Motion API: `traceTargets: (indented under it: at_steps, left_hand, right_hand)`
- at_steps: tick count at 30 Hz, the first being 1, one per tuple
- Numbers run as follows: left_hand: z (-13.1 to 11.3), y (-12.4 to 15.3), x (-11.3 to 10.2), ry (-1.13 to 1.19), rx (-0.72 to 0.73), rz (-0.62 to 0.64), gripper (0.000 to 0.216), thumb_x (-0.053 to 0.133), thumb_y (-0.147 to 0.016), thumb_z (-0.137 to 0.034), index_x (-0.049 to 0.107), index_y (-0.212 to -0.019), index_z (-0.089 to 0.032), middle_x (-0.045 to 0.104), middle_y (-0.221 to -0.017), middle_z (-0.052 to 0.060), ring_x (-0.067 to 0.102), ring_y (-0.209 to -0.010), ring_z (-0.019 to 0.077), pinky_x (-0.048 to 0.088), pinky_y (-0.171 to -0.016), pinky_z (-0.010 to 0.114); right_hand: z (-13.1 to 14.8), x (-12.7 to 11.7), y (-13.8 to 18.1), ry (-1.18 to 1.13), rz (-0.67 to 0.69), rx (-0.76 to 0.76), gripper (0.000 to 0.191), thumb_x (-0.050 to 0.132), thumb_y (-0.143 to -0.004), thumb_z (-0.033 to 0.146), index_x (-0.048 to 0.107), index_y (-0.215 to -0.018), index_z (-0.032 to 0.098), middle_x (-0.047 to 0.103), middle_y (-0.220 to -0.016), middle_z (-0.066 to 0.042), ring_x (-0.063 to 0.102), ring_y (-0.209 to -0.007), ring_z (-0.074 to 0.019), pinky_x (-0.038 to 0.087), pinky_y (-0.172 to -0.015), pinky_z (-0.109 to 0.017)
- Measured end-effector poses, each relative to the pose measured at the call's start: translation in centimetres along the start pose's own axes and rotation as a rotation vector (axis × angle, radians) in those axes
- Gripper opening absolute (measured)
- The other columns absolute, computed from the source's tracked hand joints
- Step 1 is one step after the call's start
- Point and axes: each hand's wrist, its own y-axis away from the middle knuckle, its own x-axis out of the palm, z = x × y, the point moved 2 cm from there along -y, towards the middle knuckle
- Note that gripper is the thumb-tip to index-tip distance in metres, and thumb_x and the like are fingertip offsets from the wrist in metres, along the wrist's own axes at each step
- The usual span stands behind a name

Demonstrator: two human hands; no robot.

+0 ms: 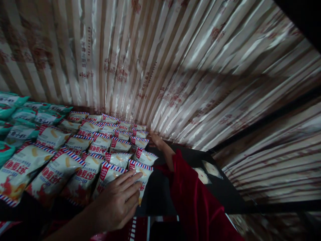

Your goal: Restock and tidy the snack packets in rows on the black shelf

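Note:
My left hand [117, 201] lies flat, fingers spread, on the nearest white snack packet [110, 174] with red and blue striped edges, at the front of the rows. My right hand [157, 142], in a dark red sleeve [193, 197], reaches deep along the right side of the packet rows, next to the rear packets [139, 134]; its fingers are mostly hidden behind the packets. Rows of the same white packets [75, 144] fill a dark shelf [157, 194].
Green packets [20, 117] stand in rows at the far left. A striped cream and brown backing [160, 60] with red print rises behind. The dark shelf surface at the right shows reflections [205, 172]. Striped cartons [276, 167] lie at the right.

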Motion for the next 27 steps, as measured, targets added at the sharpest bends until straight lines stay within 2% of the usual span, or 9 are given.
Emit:
traceTargets:
  at_steps: [3, 6, 12, 20, 27]
  left_hand:
    - [0.1, 0.1, 0.1, 0.001, -0.008, 0.017, 0.022, 0.051, -0.084, -0.014, 0.063, -0.102, -0.011, 0.066, -0.115, 0.009, 0.043, -0.13, 0.0248, 0.036, -0.111, 0.043]
    - [0.3, 0.1, 0.1, 0.005, -0.023, 0.027, 0.022, 0.051, -0.084, -0.014, 0.063, -0.103, -0.012, 0.066, -0.115, 0.009, 0.042, -0.132, 0.0249, 0.037, -0.111, 0.043]
    - [0.3, 0.0, -0.1, 0.004, -0.02, 0.036, 0.022, 0.052, -0.083, -0.014, 0.063, -0.102, -0.012, 0.066, -0.115, 0.01, 0.042, -0.132, 0.0257, 0.038, -0.11, 0.045]
    - [0.3, -0.2, -0.1, 0.012, -0.044, 0.043, 0.023, 0.052, -0.084, -0.014, 0.063, -0.103, -0.011, 0.065, -0.116, 0.011, 0.039, -0.133, 0.026, 0.035, -0.112, 0.044]
    - [0.1, 0.1, 0.2, -0.024, -0.023, 0.069, 0.026, 0.053, -0.085, -0.019, 0.062, -0.108, -0.011, 0.063, -0.121, 0.01, 0.039, -0.133, 0.0269, 0.034, -0.112, 0.045]
  right_hand:
    - [-0.9, 1.0, 0.0, -0.098, 0.071, 0.014, 0.071, 0.011, -0.091, 0.066, 0.056, -0.123, 0.021, 0.065, -0.116, -0.012, 0.063, -0.1, -0.0218, 0.051, -0.086, -0.042]
    - [-0.9, 1.4, -0.1, -0.208, 0.101, -0.005, 0.073, 0.014, -0.089, 0.07, 0.062, -0.115, 0.022, 0.068, -0.109, -0.012, 0.064, -0.095, -0.022, 0.049, -0.09, -0.045]
    - [-1.2, 1.4, -0.2, -0.278, 0.09, 0.034, 0.07, 0.017, -0.091, 0.067, 0.062, -0.117, 0.02, 0.065, -0.117, -0.013, 0.064, -0.097, -0.0216, 0.047, -0.093, -0.047]
    - [-2.0, 2.0, -0.8, -0.336, 0.118, -0.001, 0.068, 0.019, -0.092, 0.066, 0.059, -0.121, 0.019, 0.066, -0.115, -0.012, 0.066, -0.096, -0.0202, 0.046, -0.096, -0.047]
    - [-2.0, 2.3, 0.1, -0.327, 0.054, -0.014, 0.063, 0.028, -0.091, 0.065, 0.062, -0.116, 0.018, 0.069, -0.109, -0.012, 0.066, -0.096, -0.0205, 0.048, -0.094, -0.042]
